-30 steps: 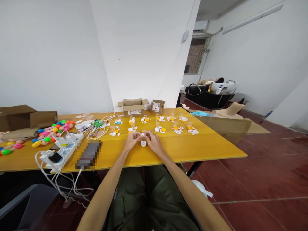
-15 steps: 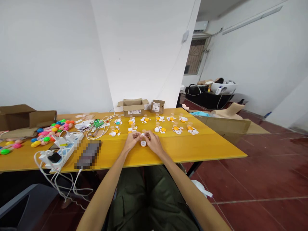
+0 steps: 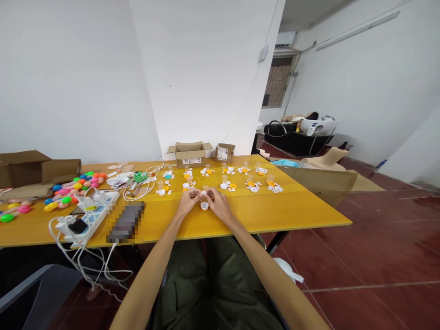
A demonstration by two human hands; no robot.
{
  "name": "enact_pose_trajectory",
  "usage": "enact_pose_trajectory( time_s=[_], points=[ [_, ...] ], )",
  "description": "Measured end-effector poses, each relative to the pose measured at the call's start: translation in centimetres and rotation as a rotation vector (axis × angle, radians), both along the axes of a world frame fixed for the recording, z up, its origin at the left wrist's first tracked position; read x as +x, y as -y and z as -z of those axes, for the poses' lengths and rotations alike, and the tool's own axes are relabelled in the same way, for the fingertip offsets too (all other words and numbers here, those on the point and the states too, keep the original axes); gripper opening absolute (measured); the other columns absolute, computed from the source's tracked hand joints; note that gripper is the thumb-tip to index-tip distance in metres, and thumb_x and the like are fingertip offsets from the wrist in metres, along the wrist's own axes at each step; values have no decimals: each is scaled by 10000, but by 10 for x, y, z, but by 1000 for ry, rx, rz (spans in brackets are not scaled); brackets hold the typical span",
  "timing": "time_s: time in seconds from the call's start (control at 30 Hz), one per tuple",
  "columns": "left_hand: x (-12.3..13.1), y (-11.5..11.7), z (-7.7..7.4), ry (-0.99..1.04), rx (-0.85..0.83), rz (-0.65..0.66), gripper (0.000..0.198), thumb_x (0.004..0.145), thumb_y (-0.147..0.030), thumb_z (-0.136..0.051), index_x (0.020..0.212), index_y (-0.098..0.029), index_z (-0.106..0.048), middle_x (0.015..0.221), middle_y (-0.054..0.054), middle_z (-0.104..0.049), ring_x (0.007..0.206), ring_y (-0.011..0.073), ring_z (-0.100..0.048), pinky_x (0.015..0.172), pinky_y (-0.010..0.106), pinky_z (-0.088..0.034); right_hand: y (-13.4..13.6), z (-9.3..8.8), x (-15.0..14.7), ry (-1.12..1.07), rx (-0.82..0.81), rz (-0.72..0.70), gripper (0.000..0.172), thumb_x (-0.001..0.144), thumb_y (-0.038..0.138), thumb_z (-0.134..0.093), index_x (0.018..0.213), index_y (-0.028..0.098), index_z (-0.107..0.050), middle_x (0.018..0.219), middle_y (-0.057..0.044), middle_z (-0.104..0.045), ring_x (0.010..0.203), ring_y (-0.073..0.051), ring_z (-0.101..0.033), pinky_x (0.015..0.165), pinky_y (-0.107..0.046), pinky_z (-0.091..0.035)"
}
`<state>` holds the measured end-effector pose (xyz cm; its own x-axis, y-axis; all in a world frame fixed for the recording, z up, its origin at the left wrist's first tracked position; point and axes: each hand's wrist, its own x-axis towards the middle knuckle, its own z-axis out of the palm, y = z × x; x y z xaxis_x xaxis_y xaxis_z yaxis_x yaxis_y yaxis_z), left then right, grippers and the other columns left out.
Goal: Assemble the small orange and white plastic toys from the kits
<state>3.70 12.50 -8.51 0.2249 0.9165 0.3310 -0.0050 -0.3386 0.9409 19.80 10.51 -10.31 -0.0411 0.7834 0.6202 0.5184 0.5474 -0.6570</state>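
Observation:
Both hands meet over the middle of the yellow table [image 3: 275, 211]. My left hand [image 3: 189, 200] pinches one side of a small white plastic part [image 3: 204, 193], which looks perforated or dotted. The fingers of my right hand [image 3: 217, 200] close on its other side. Just below the fingertips, a small white round cup [image 3: 204, 206] stands on the table, touched by neither hand. Beyond the hands lie several groups of small white and orange plastic parts [image 3: 228, 185], with clear cups among them. Fingers hide some of the parts behind them.
A white power strip [image 3: 99, 215] with tangled cables and a blurred phone [image 3: 126, 222] lie left of my arms. Farther left are colourful plastic eggs [image 3: 74, 189] and an open carton [image 3: 62, 172]. Two smaller cardboard boxes, one open box [image 3: 191, 155] among them, stand against the wall.
Almost nothing differs. Both hands stay together on the white part, with at most a slight shift of the fingers, and the view has moved a little.

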Motion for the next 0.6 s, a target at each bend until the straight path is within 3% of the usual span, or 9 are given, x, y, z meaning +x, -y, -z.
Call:
enact_pose_trajectory(
  time_s=[0.37,0.6],
  points=[
    [-1,-3,3,1,3,1,192,686,-339,-804,731,-184,-699,687,27,-735,684,189,-708,735,321,-593,-1,1,-2,-22,2,0,67,885,284,-566,935,263,-606,903,-40,-743,852,-227,-716,777,-350,-568],
    [-1,-3,2,-3,-5,0,196,676,-334,-808,726,-188,-687,672,16,-726,666,182,-702,739,322,-594,-3,2,-2,-26,-22,-24,207,887,260,-563,1089,256,-609,923,-41,-736,857,-216,-714,777,-344,-574]
  ],
)
